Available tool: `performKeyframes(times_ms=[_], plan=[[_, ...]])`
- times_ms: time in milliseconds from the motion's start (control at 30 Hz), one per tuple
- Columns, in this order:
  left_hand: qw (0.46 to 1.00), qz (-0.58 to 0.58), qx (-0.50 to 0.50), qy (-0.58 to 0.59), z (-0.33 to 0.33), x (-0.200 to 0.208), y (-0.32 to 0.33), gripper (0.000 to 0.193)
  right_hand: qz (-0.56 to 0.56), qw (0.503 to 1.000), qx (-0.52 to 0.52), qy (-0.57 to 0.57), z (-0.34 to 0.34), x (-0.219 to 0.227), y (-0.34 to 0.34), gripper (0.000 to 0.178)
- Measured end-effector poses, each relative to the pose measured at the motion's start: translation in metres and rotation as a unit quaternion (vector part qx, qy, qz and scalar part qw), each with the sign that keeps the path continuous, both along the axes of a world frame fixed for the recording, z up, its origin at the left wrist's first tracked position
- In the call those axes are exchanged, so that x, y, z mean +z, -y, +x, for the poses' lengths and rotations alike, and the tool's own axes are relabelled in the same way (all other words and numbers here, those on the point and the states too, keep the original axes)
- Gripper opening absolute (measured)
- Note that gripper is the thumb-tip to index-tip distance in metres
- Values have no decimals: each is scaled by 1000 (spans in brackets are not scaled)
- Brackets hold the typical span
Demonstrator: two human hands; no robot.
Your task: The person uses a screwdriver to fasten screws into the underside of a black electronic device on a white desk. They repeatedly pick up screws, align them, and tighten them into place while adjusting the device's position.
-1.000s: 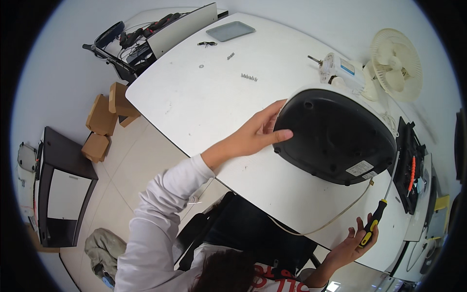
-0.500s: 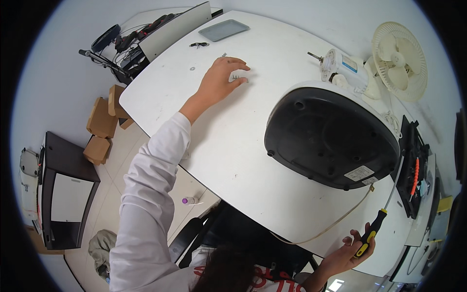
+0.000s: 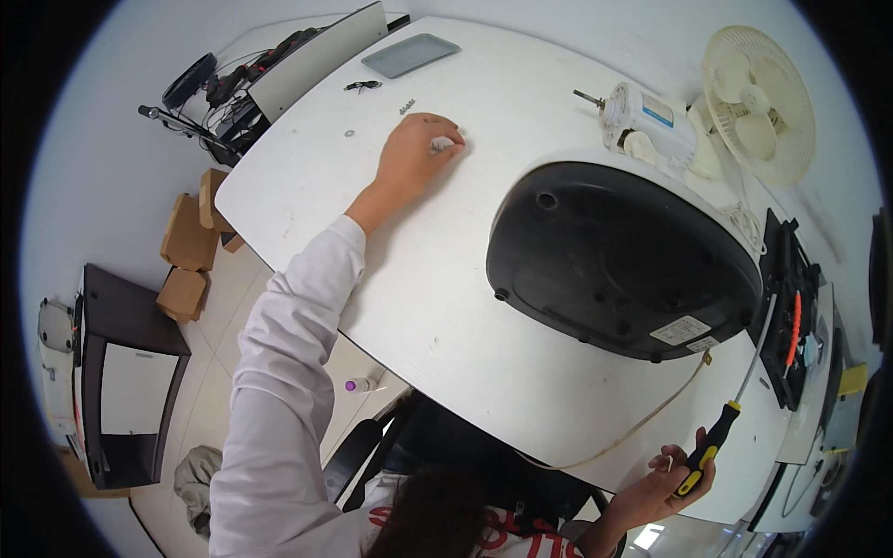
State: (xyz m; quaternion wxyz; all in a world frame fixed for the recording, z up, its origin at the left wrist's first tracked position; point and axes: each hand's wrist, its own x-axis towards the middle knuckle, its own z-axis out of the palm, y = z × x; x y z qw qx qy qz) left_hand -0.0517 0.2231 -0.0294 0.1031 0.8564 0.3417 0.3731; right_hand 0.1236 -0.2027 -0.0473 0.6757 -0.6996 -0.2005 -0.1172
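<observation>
My left hand (image 3: 412, 158) is over the far left of the white table (image 3: 391, 307), its thumb and fingers brought together. Tiny metal pieces show in the gap between thumb and fingers; whether one is pinched is hidden. Just beyond that hand lies a short row of small screws (image 3: 407, 107). My right hand (image 3: 656, 488), at the lower right, is wrapped round the black and yellow handle of a long screwdriver (image 3: 709, 448), its shaft pointing up and away. Between the hands, the black underside of a white-edged fan base (image 3: 623, 260) faces up, untouched.
A grey tray (image 3: 411, 56), a short black cable (image 3: 363, 86) and a washer (image 3: 350, 133) lie at the far left. Behind the base rest a white motor (image 3: 651, 121) and a caged fan head (image 3: 758, 102). A black tool case (image 3: 786, 316) is at right; a cord (image 3: 633, 432) trails nearby.
My left thumb and fingers have closed together over the small metal pieces. The view has shifted a little. My right hand keeps the screwdriver in the same hold.
</observation>
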Motion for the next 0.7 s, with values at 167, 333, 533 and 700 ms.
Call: performKeyframes(times_ms=[167,333,533,700], plan=[[921,-245,-100,287,-11,52,64,16,160,974,161,22,2,-7,23,36],[687,-494,-347,404,-22,64,139,24,407,788,441,-137,2,8,37,29],[612,-593,-356,383,-8,57,175,23,255,871,407,-106,-16,19,9,30],[591,-590,-396,381,-4,55,185,20,222,871,427,-99,-17,17,6,27]])
